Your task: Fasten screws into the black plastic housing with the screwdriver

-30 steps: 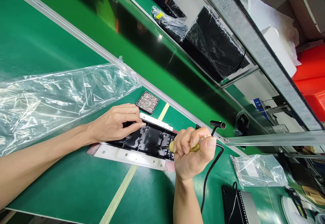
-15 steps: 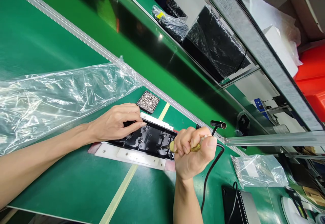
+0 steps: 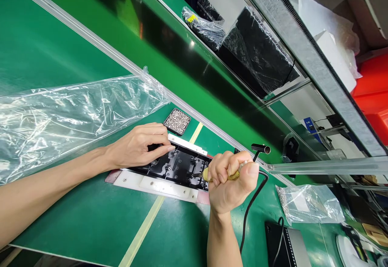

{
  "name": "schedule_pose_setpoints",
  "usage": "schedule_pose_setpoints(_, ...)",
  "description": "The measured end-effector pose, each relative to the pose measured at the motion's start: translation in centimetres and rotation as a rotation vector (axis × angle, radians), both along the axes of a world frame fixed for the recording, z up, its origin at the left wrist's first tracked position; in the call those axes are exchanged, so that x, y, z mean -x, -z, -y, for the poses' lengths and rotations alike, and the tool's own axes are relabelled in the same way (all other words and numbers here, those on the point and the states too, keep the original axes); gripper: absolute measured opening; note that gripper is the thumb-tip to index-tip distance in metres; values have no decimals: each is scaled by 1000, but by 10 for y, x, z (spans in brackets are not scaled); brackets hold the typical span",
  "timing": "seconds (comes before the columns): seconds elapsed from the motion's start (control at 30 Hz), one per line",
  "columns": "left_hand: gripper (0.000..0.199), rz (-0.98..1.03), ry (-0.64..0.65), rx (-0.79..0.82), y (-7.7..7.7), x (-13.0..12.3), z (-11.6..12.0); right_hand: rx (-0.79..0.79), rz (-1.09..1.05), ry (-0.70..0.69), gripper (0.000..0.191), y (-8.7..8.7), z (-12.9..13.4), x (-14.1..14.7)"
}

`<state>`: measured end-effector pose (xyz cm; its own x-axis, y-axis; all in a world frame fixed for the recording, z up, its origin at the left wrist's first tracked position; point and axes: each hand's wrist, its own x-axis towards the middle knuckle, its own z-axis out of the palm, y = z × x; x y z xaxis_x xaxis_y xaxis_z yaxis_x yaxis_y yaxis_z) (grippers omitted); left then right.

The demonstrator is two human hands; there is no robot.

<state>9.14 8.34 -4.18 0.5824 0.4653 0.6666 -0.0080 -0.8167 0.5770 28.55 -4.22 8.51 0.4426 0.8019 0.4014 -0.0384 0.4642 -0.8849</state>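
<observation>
**A:** Hands first: where are they?

**B:** Left hand (image 3: 138, 145) lies on the far-left end of the black part (image 3: 178, 168), fingers curled and pressing it down into the white jig (image 3: 157, 187). Right hand (image 3: 230, 186) is clenched in a fist around the yellow driver (image 3: 233, 175), whose tip sits at the part's right end; its black cord (image 3: 251, 206) trails near.

**A:** And the part?

**B:** On the jig, on the green bench (image 3: 91, 218), just near of the screw tray (image 3: 177, 121). A plastic bag (image 3: 60, 117) lies to the left.

**A:** Risks?

**B:** I'd judge the bit could slip off the screw if the fist tilts, scarring the plastic. If the left hand eases, the part may shift in the jig. The cord could also drag the driver sideways.
</observation>
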Motion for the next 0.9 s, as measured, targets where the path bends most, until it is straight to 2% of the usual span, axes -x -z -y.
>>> schedule_pose_setpoints(0.9, 27, 4, -8, 29, 0, 0, 0, 8, 9, 10, 67, 1, -1, 1)
